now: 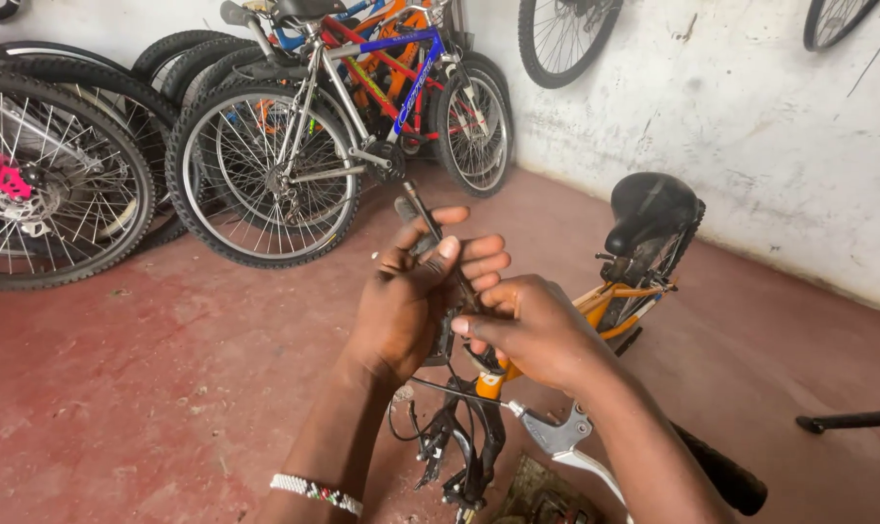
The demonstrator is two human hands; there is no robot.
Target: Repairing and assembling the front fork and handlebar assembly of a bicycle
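At the centre of the frame my left hand was curled shut around a slim dark tool, a long-shafted key or driver whose upper end poked out above the fingers toward the middle top of the picture. My right hand, just to the right and touching the left, was pinched closed on the lower end of that tool, where it met the stem area of the small orange bicycle beneath; the exact contact point was hidden by my knuckles. I judged the step in hand to be working a fastener at the handlebar clamp, with the tool seated or nearly so. The next move, as I read it, called for keeping the shaft square in the bolt head and turning with steady pressure, so it would not slip. Below the hands, at lower centre, sat the silver brake lever and a tangle of black cables; the black saddle rose at right. Further out, several parked bicycles leaned at upper left, on the red floor.
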